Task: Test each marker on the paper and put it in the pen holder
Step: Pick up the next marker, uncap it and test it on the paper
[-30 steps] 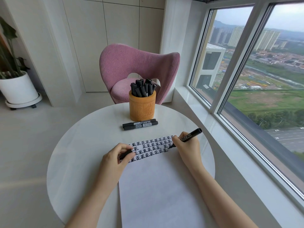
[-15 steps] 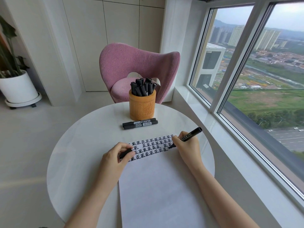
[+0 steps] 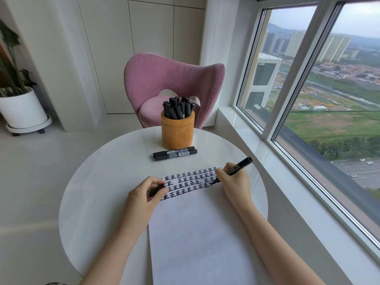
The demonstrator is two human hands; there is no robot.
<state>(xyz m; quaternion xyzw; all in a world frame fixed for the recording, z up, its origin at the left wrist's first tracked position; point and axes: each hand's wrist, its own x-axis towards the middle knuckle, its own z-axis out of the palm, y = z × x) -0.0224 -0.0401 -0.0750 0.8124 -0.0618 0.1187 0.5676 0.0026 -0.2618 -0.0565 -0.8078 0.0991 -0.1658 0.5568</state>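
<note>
Bright overcast daylight from the window [image 3: 308,95], soft faint shadows, wide-angle bending at edges, sharp focus

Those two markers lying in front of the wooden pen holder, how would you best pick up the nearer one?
Probably from above, on the near side: the nearer marker lies flat and crosswise, its twin tight against its far side, the pen holder just behind. Roll it toward you, then pinch the labelled mid-barrel, where it should balance.
</note>
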